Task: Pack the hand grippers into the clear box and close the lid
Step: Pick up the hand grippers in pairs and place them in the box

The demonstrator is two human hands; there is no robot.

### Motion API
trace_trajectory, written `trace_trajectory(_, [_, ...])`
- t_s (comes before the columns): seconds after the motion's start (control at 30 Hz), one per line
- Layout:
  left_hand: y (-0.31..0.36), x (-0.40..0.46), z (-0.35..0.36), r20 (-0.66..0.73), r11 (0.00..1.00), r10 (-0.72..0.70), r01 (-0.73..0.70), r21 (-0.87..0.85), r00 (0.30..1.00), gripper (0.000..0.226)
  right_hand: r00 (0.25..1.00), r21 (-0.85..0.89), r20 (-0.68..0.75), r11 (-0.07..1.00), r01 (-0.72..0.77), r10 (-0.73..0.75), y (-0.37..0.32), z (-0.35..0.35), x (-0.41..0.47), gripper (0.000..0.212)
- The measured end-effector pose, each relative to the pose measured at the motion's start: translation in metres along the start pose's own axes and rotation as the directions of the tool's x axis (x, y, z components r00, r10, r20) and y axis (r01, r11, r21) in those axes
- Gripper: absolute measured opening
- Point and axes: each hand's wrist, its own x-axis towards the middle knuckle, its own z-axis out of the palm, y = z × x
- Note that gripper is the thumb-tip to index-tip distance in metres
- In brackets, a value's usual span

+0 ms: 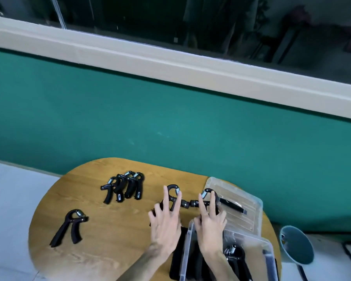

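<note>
A rounded wooden table (101, 230) with a light grain stands against a teal wall (170, 122), its far curved edge close to the wall's foot. Above the wall runs a cream ledge (170, 63), slanting across the view, and above that a dark window pane (211, 21) with dim reflections. Off the table's right edge, low against the wall, a blue-grey bucket-like bin (297, 245) stands on pale floor tiles (10, 199), which also spread out to the table's left.
</note>
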Motion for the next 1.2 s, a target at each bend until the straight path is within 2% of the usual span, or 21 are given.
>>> trace_trajectory(0.23, [0.076,-0.026,0.025,0.027,1.0,-0.005,0.004,0.023,1.0,0.084,0.996,0.035,0.033,0.996,-0.079,0.077,0.077,-0.018,-0.03,0.079])
trace_trajectory(0.5, [0.136,-0.047,0.064,0.101,0.999,0.014,-0.018,0.038,0.995,0.083,0.976,0.032,0.145,0.985,-0.167,0.161,0.147,-0.017,-0.075,0.081])
trace_trajectory(0.67, [0.153,-0.056,0.089,0.164,0.997,0.037,-0.047,0.058,0.986,0.084,0.957,0.002,0.231,0.984,-0.181,0.175,0.178,-0.006,-0.097,0.083])
trace_trajectory(0.8, [0.15,-0.054,0.108,0.2,0.994,0.057,-0.075,0.084,0.978,0.081,0.921,-0.004,0.308,0.969,-0.249,0.238,0.196,0.01,-0.104,0.075])
trace_trajectory(0.9, [0.148,-0.05,0.122,0.174,0.991,0.052,-0.073,0.115,0.983,0.082,0.908,-0.019,0.33,0.963,-0.268,0.259,0.204,0.021,-0.105,0.074])
trace_trajectory(1.0, [0.151,-0.051,0.14,0.108,0.995,0.04,-0.049,0.082,0.993,0.089,0.896,-0.035,0.36,0.963,-0.266,0.26,0.212,0.034,-0.106,0.076])
trace_trajectory(1.1, [0.152,-0.056,0.154,0.188,1.0,-0.011,0.012,-0.005,0.982,0.098,0.888,-0.027,0.386,0.965,-0.261,0.251,0.216,0.044,-0.109,0.074])
trace_trajectory(1.2, [0.148,-0.059,0.165,0.242,0.998,-0.059,0.063,-0.006,0.969,0.093,0.882,-0.021,0.407,0.968,-0.249,0.235,0.218,0.05,-0.11,0.077])
